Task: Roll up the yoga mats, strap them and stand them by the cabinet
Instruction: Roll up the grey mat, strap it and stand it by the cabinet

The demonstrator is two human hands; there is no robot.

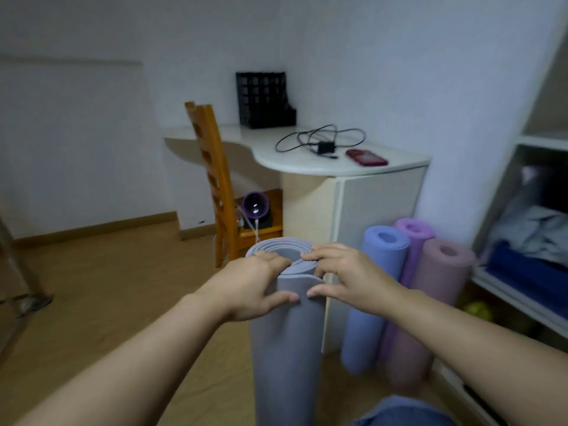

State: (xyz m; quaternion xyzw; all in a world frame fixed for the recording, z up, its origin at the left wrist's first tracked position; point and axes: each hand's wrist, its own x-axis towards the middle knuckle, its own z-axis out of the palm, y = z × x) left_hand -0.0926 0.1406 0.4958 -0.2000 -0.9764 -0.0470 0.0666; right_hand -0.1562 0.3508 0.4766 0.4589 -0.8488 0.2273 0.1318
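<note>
A rolled grey-lavender yoga mat [285, 348] stands upright in front of me. My left hand [252, 284] grips its top from the left, fingers over the rim and thumb on the outer layer. My right hand [347, 278] grips the top from the right in the same way. No strap shows on this mat. Beside the pale cabinet [378, 210] three rolled mats stand leaning together: a blue mat [372, 299], a purple mat [412, 238] behind it and a dusty pink mat [430, 309].
A wooden chair [215, 186] stands left of the cabinet under the curved desk top [276, 149], which holds a black file rack [264, 99], cables and a red phone [367, 157]. Open shelves with folded clothes [528, 241] stand at right. Wood floor stretches left.
</note>
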